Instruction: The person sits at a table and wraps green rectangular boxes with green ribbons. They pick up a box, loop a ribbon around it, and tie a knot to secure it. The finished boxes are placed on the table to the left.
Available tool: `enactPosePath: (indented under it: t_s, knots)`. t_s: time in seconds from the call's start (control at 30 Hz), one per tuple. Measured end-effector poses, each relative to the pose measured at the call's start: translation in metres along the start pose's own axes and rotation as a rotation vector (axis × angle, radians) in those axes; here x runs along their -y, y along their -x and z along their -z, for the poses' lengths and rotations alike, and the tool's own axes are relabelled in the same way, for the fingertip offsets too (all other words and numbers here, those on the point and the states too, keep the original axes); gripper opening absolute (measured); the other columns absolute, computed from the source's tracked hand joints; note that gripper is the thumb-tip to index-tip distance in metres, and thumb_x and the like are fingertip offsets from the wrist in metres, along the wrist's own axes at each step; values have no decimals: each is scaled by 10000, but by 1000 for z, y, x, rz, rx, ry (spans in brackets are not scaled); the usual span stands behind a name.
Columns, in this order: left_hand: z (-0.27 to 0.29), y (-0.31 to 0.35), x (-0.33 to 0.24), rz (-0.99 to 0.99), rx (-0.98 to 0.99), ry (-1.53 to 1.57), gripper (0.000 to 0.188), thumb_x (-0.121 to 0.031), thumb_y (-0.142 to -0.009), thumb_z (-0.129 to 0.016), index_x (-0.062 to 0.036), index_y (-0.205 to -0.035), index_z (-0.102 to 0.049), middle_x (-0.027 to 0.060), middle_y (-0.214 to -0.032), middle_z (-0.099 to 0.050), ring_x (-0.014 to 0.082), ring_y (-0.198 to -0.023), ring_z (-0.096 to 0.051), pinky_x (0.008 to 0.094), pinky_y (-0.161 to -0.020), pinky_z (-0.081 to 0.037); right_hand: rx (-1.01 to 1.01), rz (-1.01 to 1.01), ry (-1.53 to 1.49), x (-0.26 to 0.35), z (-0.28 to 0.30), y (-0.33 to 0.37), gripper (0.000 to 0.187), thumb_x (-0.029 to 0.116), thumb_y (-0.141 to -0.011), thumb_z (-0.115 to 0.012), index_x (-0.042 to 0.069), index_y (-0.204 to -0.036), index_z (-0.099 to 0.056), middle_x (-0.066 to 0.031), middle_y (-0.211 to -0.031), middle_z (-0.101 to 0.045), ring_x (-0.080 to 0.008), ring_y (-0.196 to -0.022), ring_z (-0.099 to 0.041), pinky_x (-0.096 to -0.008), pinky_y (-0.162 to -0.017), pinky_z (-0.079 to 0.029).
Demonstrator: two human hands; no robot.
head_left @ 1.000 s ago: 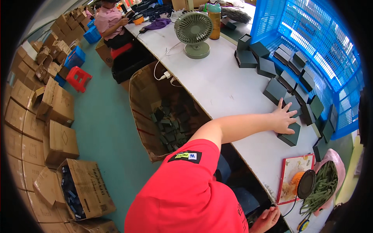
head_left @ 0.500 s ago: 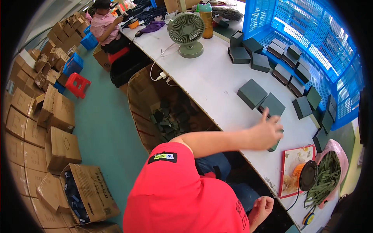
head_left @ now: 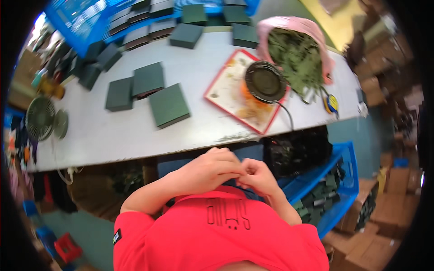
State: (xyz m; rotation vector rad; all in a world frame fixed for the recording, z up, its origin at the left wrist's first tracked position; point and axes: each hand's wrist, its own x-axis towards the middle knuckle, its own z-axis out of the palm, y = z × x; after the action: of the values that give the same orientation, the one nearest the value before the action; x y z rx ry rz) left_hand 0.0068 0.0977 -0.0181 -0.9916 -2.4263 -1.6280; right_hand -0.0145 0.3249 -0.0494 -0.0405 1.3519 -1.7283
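Observation:
Close to my body, below the front edge of the table, my hands meet. My left hand (head_left: 210, 170) has its fingers curled, their tips at the fingers of my right hand (head_left: 258, 176), which is closed in a pinch. Whatever may be between the fingertips is too small or hidden to name. Past my hands, on the white table (head_left: 199, 131), lie three dark green boxes: a front one (head_left: 169, 105), one behind it (head_left: 148, 79) and a left one (head_left: 120, 94). They sit close together, all closed.
A round black-topped pot (head_left: 266, 82) with a cord stands on a red-edged board (head_left: 226, 97). Beside it are a pink bag (head_left: 323, 49) of green strips and a tape measure (head_left: 332, 104). More boxes (head_left: 186, 36) line the blue crate (head_left: 86, 27). A fan (head_left: 40, 118) stands left; a blue bin (head_left: 348, 171) is right.
My view has swung to the right. My left hand has come back from the boxes on the table to my right hand at my body. The front box now shows fully, let go.

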Motion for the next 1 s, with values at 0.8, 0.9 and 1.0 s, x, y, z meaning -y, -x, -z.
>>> enactPosePath:
  t_s: [0.8, 0.9, 1.0]
  knots:
    - [-10, -6, 1, 418, -199, 160, 71, 44, -857, -542, -16, -826, -519, 103, -813, -544, 240, -742, -552, 349, -732, -457, -37, 255, 159, 32, 25, 18, 43, 3, -909, -664, 6, -951, -669, -54, -816, -698, -86, -677, -642, -212, -573, -495]
    - [-8, 4, 8, 361, -14, 9, 69, 44, -839, -509, -17, -807, -503, 116, -863, -548, 299, -773, -543, 358, -738, -452, -480, 449, 239, 55, 61, 21, 176, 206, -996, -621, 42, -972, -680, -36, -790, -697, -39, -590, -558, -179, -518, -417]
    - [-9, 10, 13, 274, 235, -141, 50, 4, -829, -562, -30, -865, -557, 131, -908, -571, 317, -798, -570, 407, -710, -459, -963, 648, 396, 78, 111, 4, 163, 132, -978, -618, -10, -1036, -675, -45, -832, -700, -37, -598, -535, -191, -543, -427]
